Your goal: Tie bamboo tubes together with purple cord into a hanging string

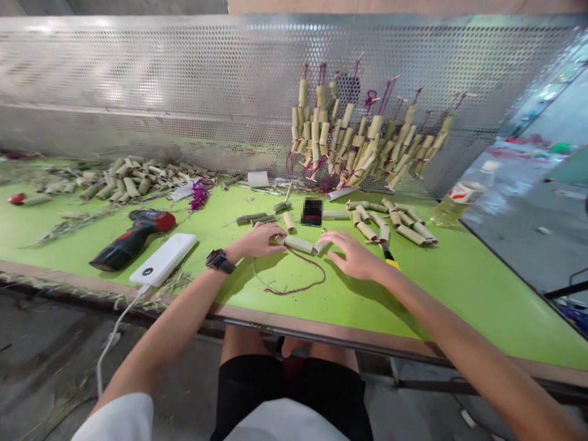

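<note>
Short pale-green bamboo tubes lie end to end between my hands. My left hand, wearing a black wristwatch, closes its fingers round the left end of the row, partly hiding the piece there. A longer bamboo tube lies in the middle. At the right end, my right hand grips a short tilted tube between thumb and fingertips. A dark-red cord loops over the green table in front, with a thin pale wire-like strand at its left.
A cordless drill and white power bank lie left, before a tube pile. Strung tubes lean on the perforated metal panel. Linked tubes, a yellow-black tool and a bottle are right.
</note>
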{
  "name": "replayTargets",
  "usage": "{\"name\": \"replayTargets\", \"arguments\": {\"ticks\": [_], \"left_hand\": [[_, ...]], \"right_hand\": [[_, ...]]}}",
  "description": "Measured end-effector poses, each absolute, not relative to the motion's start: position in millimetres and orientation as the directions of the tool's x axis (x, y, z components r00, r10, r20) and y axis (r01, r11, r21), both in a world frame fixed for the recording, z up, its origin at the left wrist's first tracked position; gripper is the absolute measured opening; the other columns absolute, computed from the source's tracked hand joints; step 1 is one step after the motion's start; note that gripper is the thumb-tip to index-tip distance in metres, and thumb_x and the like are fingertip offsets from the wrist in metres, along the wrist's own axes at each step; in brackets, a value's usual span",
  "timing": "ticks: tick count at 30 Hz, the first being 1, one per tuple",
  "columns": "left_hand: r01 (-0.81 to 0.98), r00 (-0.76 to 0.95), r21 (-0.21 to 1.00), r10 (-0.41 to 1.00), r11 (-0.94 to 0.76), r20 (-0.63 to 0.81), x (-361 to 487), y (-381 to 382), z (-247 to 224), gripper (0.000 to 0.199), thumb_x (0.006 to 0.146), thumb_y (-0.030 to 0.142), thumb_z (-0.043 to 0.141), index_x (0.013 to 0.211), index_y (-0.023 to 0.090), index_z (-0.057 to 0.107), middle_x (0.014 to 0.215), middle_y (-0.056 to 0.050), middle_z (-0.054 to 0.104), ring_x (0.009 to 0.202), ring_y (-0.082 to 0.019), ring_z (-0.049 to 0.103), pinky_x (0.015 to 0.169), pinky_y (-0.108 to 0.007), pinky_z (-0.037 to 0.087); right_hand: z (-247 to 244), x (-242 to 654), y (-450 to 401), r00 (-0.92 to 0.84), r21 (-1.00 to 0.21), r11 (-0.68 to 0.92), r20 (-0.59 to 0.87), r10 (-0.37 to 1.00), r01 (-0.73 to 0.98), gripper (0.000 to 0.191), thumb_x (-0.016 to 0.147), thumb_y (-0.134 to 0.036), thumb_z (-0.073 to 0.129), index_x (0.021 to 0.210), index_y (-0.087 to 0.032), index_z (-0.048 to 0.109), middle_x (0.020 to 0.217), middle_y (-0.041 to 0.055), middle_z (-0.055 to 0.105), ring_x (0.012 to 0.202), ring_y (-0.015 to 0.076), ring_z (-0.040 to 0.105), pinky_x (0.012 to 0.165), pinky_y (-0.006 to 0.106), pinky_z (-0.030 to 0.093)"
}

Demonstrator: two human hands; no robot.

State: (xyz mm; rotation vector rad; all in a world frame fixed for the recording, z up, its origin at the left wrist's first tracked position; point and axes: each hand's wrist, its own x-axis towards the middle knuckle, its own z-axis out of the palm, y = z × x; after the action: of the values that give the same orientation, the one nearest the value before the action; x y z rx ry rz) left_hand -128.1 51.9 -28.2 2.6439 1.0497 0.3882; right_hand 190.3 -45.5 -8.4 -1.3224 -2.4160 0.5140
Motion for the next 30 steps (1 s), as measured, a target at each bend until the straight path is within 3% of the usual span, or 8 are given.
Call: {"name": "replayTargets", "arguments": {"ticks": [3,9,13,17,20,25,30], "left_hand": [[0.599,0.707,0.364,0.685,-0.713,0.177,-121,51,-31,0.049,0.098,0.053,0.062,0.139,0.026,0.065,0.124,-0.009,0.074,0.113,-0.027,0.065,0.098,-0.040,0.045],[0.584,0.717,0.406,0.681,-0.703,0.148,-121,53,-31,0.032,0.096,0.045,0.065,0.118,0.023,0.072,0.114,-0.006,0.077,0.097,-0.023,0.067,0.086,-0.035,0.046],[0.597,0.703,0.432,0.700,-0.676,0.126,-120,51,-26,0.033,0.093,0.047,0.068,0.115,0.023,0.073,0.108,-0.005,0.077,0.089,-0.021,0.066,0.080,-0.033,0.045],[0.646,0.666,0.410,0.738,-0.644,0.112,-118,48,-23,0.031,0.094,0.045,0.069,0.112,0.021,0.074,0.103,-0.004,0.077,0.085,-0.020,0.063,0.078,-0.032,0.040],[0.661,0.666,0.369,0.738,-0.653,0.113,-120,49,-24,0.027,0.095,0.043,0.068,0.110,0.021,0.073,0.098,-0.003,0.075,0.083,-0.019,0.062,0.080,-0.033,0.038],[0.637,0.691,0.358,0.712,-0.682,0.127,-123,54,-30,0.028,0.096,0.044,0.065,0.111,0.022,0.071,0.097,-0.003,0.074,0.083,-0.020,0.061,0.080,-0.033,0.039],[0.616,0.698,0.391,0.704,-0.684,0.132,-124,53,-29,0.029,0.095,0.044,0.063,0.113,0.022,0.070,0.101,-0.004,0.074,0.084,-0.020,0.061,0.079,-0.034,0.042]], "right_hand": [[-19,194,-20,-0.523,-0.337,0.533,0.127,0.843,0.776,0.046,0.102,-0.036,0.051,0.145,-0.027,0.061,0.155,0.0117,0.057,0.144,0.0353,0.050,0.119,0.063,0.038],[-32,188,-13,-0.423,-0.242,0.442,0.128,0.897,0.864,0.049,0.105,-0.053,0.048,0.139,-0.027,0.070,0.131,0.0131,0.072,0.113,0.0344,0.068,0.102,0.057,0.049],[-30,186,-18,-0.368,-0.246,0.384,0.109,0.923,0.890,0.051,0.104,-0.054,0.048,0.145,-0.029,0.066,0.132,0.0122,0.071,0.109,0.0324,0.069,0.098,0.051,0.051],[-23,197,-18,-0.362,-0.240,0.358,0.025,0.932,0.902,0.060,0.100,-0.060,0.051,0.149,-0.027,0.061,0.140,0.0137,0.067,0.114,0.0348,0.066,0.102,0.055,0.050],[-18,212,-17,-0.321,-0.262,0.299,-0.042,0.946,0.918,0.065,0.095,-0.065,0.057,0.145,-0.025,0.064,0.142,0.0153,0.065,0.112,0.0355,0.067,0.095,0.054,0.054],[-20,229,-14,-0.288,-0.347,0.258,-0.038,0.957,0.902,0.058,0.091,-0.063,0.062,0.135,-0.025,0.069,0.141,0.0159,0.064,0.113,0.0365,0.067,0.093,0.055,0.057],[-28,232,-10,-0.333,-0.407,0.328,0.061,0.941,0.852,0.042,0.094,-0.053,0.062,0.125,-0.026,0.073,0.137,0.0134,0.067,0.115,0.0341,0.067,0.102,0.058,0.053]]}}
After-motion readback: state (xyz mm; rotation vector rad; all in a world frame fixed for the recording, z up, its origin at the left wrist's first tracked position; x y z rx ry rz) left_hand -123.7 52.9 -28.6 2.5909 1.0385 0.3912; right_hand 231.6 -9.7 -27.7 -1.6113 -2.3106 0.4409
